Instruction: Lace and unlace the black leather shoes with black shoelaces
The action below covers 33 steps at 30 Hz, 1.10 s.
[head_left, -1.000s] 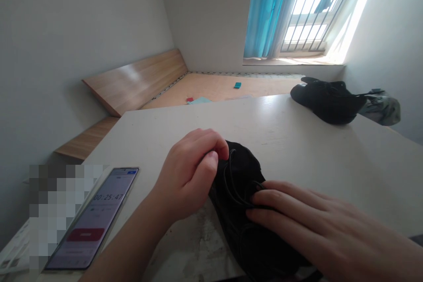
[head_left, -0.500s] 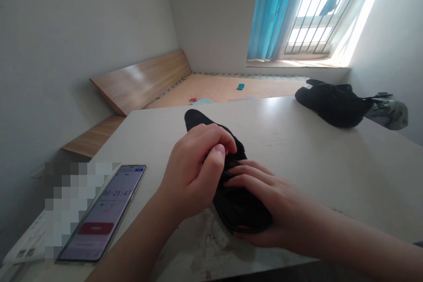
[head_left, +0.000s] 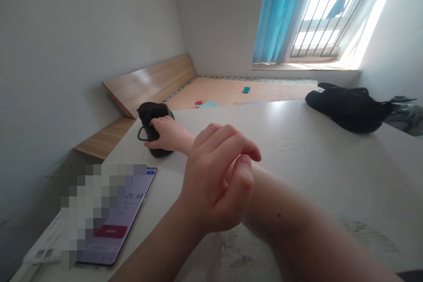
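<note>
A black shoe-like item (head_left: 153, 116) with a dark loop on its side rests at the far left of the white table (head_left: 284, 141). My right hand (head_left: 167, 132) reaches across to it, fingers and thumb around its near side. In front of my right forearm, my left hand (head_left: 221, 176) is held above the table with curled fingers and the thumb against them. Whatever lies inside those fingers, if anything, is hidden. Another black item (head_left: 353, 105), apparently also a shoe, lies at the table's far right.
At the left front lies a phone (head_left: 112, 233) showing a timer, partly blurred out. Behind the table are a bed (head_left: 224, 90) with a small teal object (head_left: 246, 90) and a wooden headboard (head_left: 155, 77). A patterned bundle (head_left: 406, 119) sits at the far right.
My right hand has moved the black item from the middle to the far left, turning it. My left hand has left it and stays curled, slightly farther right. The view has shifted a little.
</note>
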Each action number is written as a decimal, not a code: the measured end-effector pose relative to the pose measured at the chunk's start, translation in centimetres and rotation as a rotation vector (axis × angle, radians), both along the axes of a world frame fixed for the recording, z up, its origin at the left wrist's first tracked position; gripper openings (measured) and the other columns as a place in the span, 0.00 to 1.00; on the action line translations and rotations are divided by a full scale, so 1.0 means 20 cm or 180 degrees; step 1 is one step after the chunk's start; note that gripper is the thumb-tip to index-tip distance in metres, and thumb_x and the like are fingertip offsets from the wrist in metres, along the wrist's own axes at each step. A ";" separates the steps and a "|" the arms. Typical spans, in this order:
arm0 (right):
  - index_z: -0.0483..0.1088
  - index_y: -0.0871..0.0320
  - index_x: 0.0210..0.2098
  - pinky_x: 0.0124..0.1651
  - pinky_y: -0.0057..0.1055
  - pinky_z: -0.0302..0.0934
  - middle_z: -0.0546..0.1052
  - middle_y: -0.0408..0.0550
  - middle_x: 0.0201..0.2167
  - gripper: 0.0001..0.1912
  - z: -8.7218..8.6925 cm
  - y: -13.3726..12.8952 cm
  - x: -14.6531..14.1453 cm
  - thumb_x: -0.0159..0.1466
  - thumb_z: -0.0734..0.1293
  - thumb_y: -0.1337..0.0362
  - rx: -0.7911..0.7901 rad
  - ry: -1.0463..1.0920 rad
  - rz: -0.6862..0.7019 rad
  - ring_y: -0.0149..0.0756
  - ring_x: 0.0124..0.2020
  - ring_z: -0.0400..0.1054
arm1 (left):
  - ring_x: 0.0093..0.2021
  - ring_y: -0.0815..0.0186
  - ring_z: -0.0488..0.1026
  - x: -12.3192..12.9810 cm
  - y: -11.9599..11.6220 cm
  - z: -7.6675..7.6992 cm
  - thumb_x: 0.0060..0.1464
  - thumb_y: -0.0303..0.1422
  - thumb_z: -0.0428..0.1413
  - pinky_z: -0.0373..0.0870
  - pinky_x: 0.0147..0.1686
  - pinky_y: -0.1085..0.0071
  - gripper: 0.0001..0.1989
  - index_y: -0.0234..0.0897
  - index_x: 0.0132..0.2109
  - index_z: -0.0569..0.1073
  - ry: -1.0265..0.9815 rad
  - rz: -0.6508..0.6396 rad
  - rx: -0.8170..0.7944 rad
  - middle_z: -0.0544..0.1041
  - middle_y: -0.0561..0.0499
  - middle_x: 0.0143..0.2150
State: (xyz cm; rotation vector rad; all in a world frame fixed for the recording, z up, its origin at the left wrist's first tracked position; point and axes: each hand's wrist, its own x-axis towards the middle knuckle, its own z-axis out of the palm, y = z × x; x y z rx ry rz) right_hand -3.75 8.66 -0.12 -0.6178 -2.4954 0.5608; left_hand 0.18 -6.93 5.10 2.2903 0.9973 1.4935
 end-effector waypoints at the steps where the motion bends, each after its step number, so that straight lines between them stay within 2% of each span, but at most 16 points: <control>1: 0.67 0.63 0.36 0.49 0.36 0.70 0.69 0.40 0.44 0.19 -0.01 0.03 -0.08 0.70 0.53 0.57 0.0140 0.0059 -0.0241 0.36 0.49 0.69 | 0.35 0.62 0.68 0.00 0.00 0.00 0.55 0.24 0.45 0.65 0.40 0.60 0.11 0.40 0.30 0.68 -0.0012 -0.0027 -0.0021 0.73 0.50 0.31; 2: 0.66 0.63 0.34 0.44 0.34 0.72 0.71 0.43 0.40 0.15 -0.02 0.05 -0.15 0.69 0.57 0.58 0.0254 0.0160 -0.0421 0.36 0.48 0.69 | 0.35 0.62 0.68 0.00 0.01 0.00 0.55 0.24 0.45 0.65 0.39 0.60 0.11 0.40 0.30 0.68 -0.0024 -0.0045 -0.0033 0.73 0.50 0.30; 4: 0.61 0.60 0.31 0.40 0.26 0.71 0.71 0.39 0.36 0.17 -0.05 0.08 -0.26 0.68 0.50 0.57 0.0400 0.0241 -0.0734 0.31 0.48 0.67 | 0.35 0.63 0.68 0.00 0.02 0.00 0.55 0.23 0.45 0.64 0.39 0.60 0.11 0.39 0.30 0.69 -0.0065 -0.0056 -0.0048 0.73 0.50 0.30; 5: 0.61 0.58 0.32 0.39 0.26 0.71 0.72 0.39 0.36 0.16 -0.06 0.09 -0.30 0.67 0.52 0.54 0.0428 0.0255 -0.0855 0.32 0.48 0.66 | 0.35 0.63 0.68 0.00 0.02 -0.01 0.54 0.23 0.45 0.64 0.39 0.61 0.11 0.39 0.30 0.69 -0.0093 -0.0057 -0.0042 0.73 0.50 0.30; 7: 0.62 0.58 0.38 0.41 0.33 0.72 0.73 0.41 0.40 0.22 -0.08 0.10 -0.35 0.63 0.57 0.44 0.0443 0.0248 -0.1009 0.37 0.49 0.66 | 0.34 0.63 0.68 0.01 0.04 -0.01 0.54 0.23 0.45 0.64 0.38 0.61 0.11 0.38 0.30 0.69 -0.0151 -0.0062 0.0017 0.73 0.50 0.30; 9: 0.61 0.58 0.46 0.43 0.42 0.72 0.75 0.45 0.44 0.33 -0.09 0.10 -0.36 0.58 0.61 0.36 0.0440 0.0256 -0.1007 0.42 0.50 0.67 | 0.34 0.63 0.67 0.01 0.05 -0.02 0.54 0.23 0.45 0.63 0.38 0.61 0.11 0.38 0.30 0.69 -0.0187 -0.0064 0.0060 0.73 0.50 0.29; 11: 0.60 0.59 0.51 0.47 0.44 0.70 0.75 0.49 0.46 0.38 -0.09 0.10 -0.35 0.59 0.58 0.32 0.0431 0.0288 -0.0980 0.44 0.50 0.67 | 0.34 0.64 0.67 0.01 0.06 -0.03 0.53 0.22 0.45 0.63 0.37 0.62 0.11 0.37 0.30 0.70 -0.0189 -0.0086 0.0062 0.73 0.50 0.29; 14: 0.62 0.59 0.52 0.50 0.43 0.68 0.73 0.52 0.51 0.33 -0.05 0.09 -0.32 0.67 0.52 0.37 0.0455 0.0371 -0.1011 0.45 0.53 0.66 | 0.35 0.64 0.67 0.00 0.06 -0.03 0.53 0.22 0.45 0.63 0.38 0.63 0.11 0.36 0.30 0.70 -0.0163 -0.0129 0.0022 0.73 0.50 0.30; 17: 0.61 0.58 0.56 0.51 0.40 0.66 0.69 0.53 0.57 0.27 0.00 0.05 -0.27 0.71 0.50 0.45 0.0565 0.0485 -0.1137 0.45 0.58 0.61 | 0.35 0.65 0.67 0.00 0.07 -0.03 0.55 0.22 0.45 0.63 0.38 0.63 0.11 0.35 0.30 0.70 -0.0186 -0.0111 -0.0013 0.73 0.50 0.31; 20: 0.57 0.59 0.61 0.57 0.36 0.61 0.64 0.51 0.62 0.28 0.04 0.01 -0.16 0.72 0.49 0.47 0.0822 0.0437 -0.1213 0.40 0.63 0.54 | 0.36 0.65 0.67 0.00 0.08 -0.04 0.55 0.22 0.44 0.63 0.38 0.63 0.12 0.35 0.30 0.70 -0.0194 -0.0101 -0.0024 0.73 0.50 0.31; 23: 0.56 0.58 0.63 0.64 0.31 0.55 0.62 0.45 0.64 0.30 -0.01 -0.01 0.07 0.71 0.51 0.45 0.1200 0.0027 -0.1157 0.35 0.66 0.51 | 0.36 0.64 0.67 0.00 0.09 -0.05 0.57 0.23 0.45 0.63 0.39 0.63 0.12 0.36 0.30 0.71 -0.0143 -0.0090 -0.0016 0.73 0.50 0.31; 25: 0.60 0.54 0.62 0.67 0.35 0.51 0.62 0.43 0.65 0.29 -0.09 0.00 0.32 0.68 0.58 0.45 0.1367 -0.0312 -0.1174 0.38 0.68 0.48 | 0.37 0.64 0.68 0.01 0.09 -0.05 0.57 0.23 0.45 0.63 0.41 0.63 0.13 0.37 0.30 0.70 -0.0117 -0.0054 -0.0016 0.73 0.50 0.31; 27: 0.64 0.55 0.59 0.69 0.38 0.48 0.63 0.47 0.65 0.24 -0.15 0.03 0.65 0.67 0.62 0.53 0.1480 -0.0616 -0.1420 0.41 0.69 0.47 | 0.36 0.64 0.67 0.01 0.08 -0.06 0.58 0.23 0.45 0.63 0.40 0.63 0.13 0.37 0.30 0.70 -0.0103 -0.0033 -0.0022 0.73 0.50 0.31; 29: 0.66 0.60 0.58 0.70 0.47 0.41 0.63 0.55 0.65 0.22 -0.18 0.06 1.03 0.66 0.63 0.58 0.1584 -0.0806 -0.1889 0.48 0.70 0.45 | 0.35 0.65 0.66 0.02 0.07 -0.07 0.58 0.23 0.45 0.63 0.39 0.64 0.12 0.36 0.30 0.70 -0.0083 -0.0074 -0.0023 0.73 0.51 0.30; 31: 0.65 0.64 0.58 0.69 0.56 0.33 0.62 0.63 0.64 0.23 -0.15 0.08 1.41 0.66 0.62 0.59 0.1691 -0.0896 -0.2492 0.56 0.69 0.43 | 0.34 0.66 0.66 0.03 0.06 -0.08 0.58 0.23 0.45 0.63 0.38 0.65 0.12 0.36 0.30 0.70 -0.0026 -0.0130 -0.0029 0.72 0.52 0.30; 33: 0.62 0.66 0.62 0.67 0.57 0.32 0.59 0.68 0.64 0.27 -0.10 0.06 1.76 0.69 0.58 0.55 0.1920 -0.0856 -0.3513 0.57 0.70 0.40 | 0.34 0.66 0.66 0.04 0.06 -0.09 0.57 0.23 0.46 0.63 0.39 0.65 0.12 0.36 0.30 0.70 0.0054 -0.0178 -0.0031 0.72 0.52 0.29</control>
